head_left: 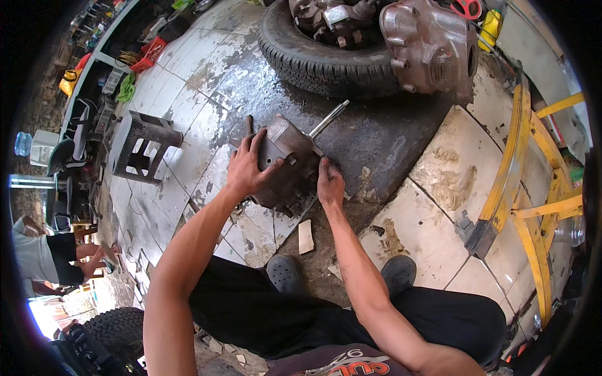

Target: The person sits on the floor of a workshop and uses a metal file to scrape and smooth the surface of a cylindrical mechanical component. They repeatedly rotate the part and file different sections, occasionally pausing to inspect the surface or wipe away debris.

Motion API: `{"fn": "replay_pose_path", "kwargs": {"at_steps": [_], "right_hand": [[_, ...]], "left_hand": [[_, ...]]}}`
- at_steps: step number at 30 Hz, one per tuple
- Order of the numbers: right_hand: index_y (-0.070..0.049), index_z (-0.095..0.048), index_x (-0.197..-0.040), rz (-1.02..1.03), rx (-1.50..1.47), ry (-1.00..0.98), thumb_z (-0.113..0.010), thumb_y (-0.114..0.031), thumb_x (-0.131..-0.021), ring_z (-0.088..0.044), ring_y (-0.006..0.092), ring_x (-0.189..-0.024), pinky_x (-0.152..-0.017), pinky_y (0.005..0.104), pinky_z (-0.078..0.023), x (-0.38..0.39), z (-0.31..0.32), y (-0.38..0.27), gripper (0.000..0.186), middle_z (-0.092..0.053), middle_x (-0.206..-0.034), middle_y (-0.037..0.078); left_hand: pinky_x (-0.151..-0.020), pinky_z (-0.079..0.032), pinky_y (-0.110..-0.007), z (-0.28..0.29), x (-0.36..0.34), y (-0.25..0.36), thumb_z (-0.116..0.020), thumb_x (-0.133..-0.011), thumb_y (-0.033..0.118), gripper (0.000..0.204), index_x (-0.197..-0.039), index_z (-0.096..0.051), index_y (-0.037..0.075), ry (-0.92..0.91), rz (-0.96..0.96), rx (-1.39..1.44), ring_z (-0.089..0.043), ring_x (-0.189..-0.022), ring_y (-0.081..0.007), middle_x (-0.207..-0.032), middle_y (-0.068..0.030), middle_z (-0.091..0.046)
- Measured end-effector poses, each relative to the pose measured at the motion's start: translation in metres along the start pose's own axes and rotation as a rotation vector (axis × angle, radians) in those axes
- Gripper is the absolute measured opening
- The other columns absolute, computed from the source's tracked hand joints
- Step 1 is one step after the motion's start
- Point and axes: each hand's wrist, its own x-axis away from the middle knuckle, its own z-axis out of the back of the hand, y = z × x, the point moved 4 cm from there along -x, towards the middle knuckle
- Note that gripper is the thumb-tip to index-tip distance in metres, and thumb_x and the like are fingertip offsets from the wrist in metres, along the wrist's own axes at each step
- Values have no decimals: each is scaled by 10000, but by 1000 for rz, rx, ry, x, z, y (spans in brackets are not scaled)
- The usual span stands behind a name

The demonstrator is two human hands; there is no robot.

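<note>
A heavy, dirty cast-metal gearbox housing (282, 178) rests on the floor in front of me, with a bright splined shaft (329, 119) sticking out toward the upper right. My left hand (249, 163) grips its upper left side, fingers spread over a flat face and thumb toward the middle. My right hand (330, 182) grips the housing's right edge, with its fingertips partly hidden. A dark rod (249, 124) shows just beyond my left fingers.
Behind lies a tire (295, 62) with metal castings (426, 44) in and on it. A metal stool (144, 141) is left, a yellow steel frame (536, 250) right. Cluttered shelves (110, 62) line the left; another person (44, 257) is at far left. A small pale piece (305, 235) lies near my feet.
</note>
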Motion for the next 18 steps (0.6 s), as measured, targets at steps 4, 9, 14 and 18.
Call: {"fn": "replay_pose_path", "kwargs": {"at_steps": [4, 9, 14, 18], "right_hand": [[-39, -627, -1330, -18, 159, 51, -486, -582, -984, -571, 457, -1208, -1038, 464, -444, 4, -9, 15, 659, -634, -1265, 273], [-68, -536, -1435, 119, 7, 31, -514, -570, -975, -522, 472, -1254, -1090, 512, -379, 2, -8, 3, 681, -604, -1309, 283], [-39, -550, -1413, -37, 180, -27, -516, -592, -963, -526, 475, -1250, -1089, 517, -380, 10, -7, 6, 713, -586, -1333, 292], [-104, -534, -1442, -11, 212, 76, -507, -628, -950, -541, 476, -1228, -1086, 547, -375, 7, -14, 13, 720, -587, -1343, 276]], "left_hand": [[-1011, -421, -503, 3, -2, 4, -609, -846, 649, 906, -1534, -321, 134, 35, -39, 10, -526, -1214, -436, -1412, -211, -451], [-1013, -420, -506, 2, 0, 1, -613, -850, 637, 896, -1534, -321, 137, 26, -30, -4, -524, -1218, -438, -1412, -208, -456], [-1033, -400, -502, 3, 1, 1, -618, -849, 634, 899, -1536, -322, 136, 6, -10, -2, -508, -1240, -434, -1411, -213, -458], [-1050, -375, -498, 4, -5, 6, -622, -846, 641, 914, -1541, -322, 130, 3, -16, 14, -482, -1281, -417, -1426, -211, -453]]}}
